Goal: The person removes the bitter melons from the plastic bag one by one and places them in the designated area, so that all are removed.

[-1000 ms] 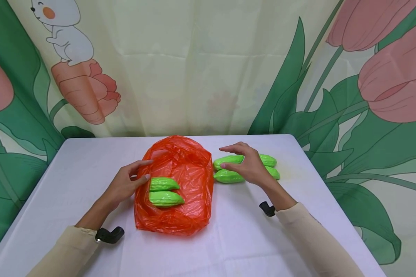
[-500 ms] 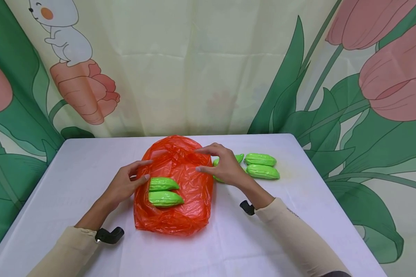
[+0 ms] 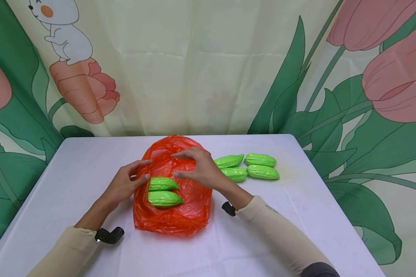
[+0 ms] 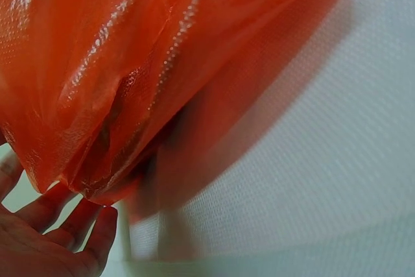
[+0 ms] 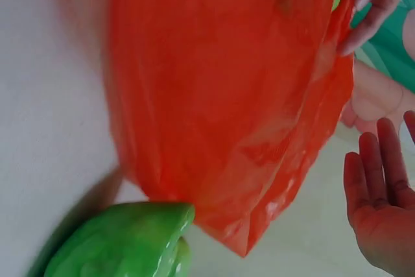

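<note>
Red plastic bag (image 3: 194, 209) is sitting wide open, crinkled. Two glossy green gourds (image 3: 165, 199) are lying inside, side by side (left ends hidden). Four more gourds (image 3: 262, 172) are lying just right of it, paired.

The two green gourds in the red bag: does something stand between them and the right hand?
In the head view, nothing visible stands between the right hand and the two green gourds. Only their left ends, towards the left hand, are covered by the red bag.
</note>
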### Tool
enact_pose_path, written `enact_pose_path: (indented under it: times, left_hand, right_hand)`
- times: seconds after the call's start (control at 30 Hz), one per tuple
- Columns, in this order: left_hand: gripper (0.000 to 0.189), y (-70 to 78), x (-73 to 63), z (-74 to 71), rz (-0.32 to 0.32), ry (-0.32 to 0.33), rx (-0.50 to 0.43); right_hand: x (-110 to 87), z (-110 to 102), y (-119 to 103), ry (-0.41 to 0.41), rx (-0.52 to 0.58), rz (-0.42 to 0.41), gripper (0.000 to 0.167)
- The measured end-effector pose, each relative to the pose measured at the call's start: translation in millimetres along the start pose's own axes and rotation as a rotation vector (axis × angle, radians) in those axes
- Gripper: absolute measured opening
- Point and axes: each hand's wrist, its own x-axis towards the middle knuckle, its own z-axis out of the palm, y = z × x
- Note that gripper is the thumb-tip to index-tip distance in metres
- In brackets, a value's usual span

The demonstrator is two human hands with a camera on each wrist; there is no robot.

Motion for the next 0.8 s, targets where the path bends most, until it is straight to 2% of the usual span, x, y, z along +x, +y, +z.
enact_pose_path:
  times: [0.2, 0.8]
  left_hand:
    - [0.055, 0.1, -0.2, -1.7, 0.0, -0.004, -0.015]
    - [0.054, -2.0, 2.0, -1.6, -0.002, 0.003, -0.002]
  right_hand:
    - [8.5, 14.7, -4.5, -0.044, -0.017, -0.02, 0.054]
    - [24.7, 49.5, -0.1, -0.221, -0.084, 0.041, 0.052]
